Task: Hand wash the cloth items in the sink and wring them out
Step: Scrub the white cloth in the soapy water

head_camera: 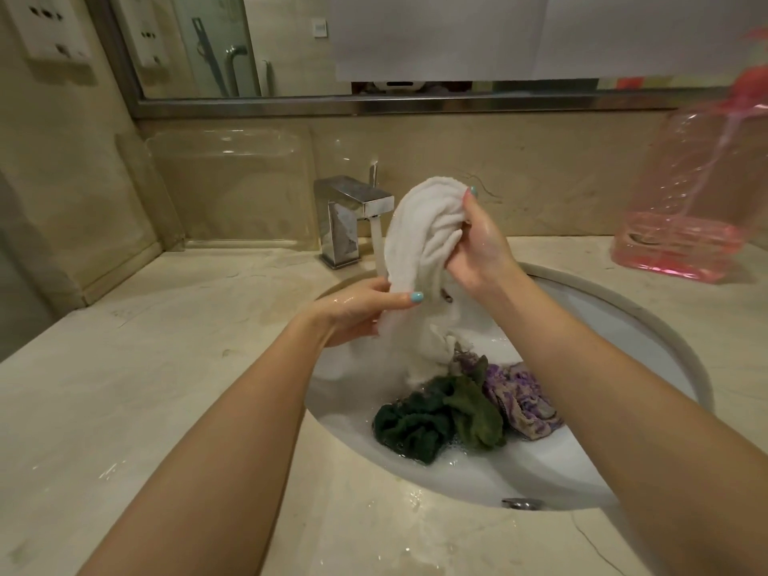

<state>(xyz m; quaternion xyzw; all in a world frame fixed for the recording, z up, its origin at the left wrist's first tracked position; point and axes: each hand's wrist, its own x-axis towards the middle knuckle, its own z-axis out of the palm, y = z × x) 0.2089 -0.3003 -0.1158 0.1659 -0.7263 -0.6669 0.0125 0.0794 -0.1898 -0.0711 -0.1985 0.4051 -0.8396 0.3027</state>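
I hold a wet white towel (419, 239) up over the white oval sink (615, 322). My right hand (478, 251) grips its bunched upper part, and my left hand (357, 309) grips it lower down, thumb across the cloth. The towel's tail hangs into the basin. On the sink bottom lie a dark green cloth (411, 421), an olive green cloth (473, 409) and a purple patterned cloth (519, 397) in shallow soapy water. Water runs from the chrome faucet (353, 214) just behind the towel.
A beige marble counter (124, 388) surrounds the sink, wet near the front edge. A pink transparent plastic jug (690, 193) stands at the back right. A clear plastic panel (232, 185) leans against the back wall at the left, under a mirror (291, 47).
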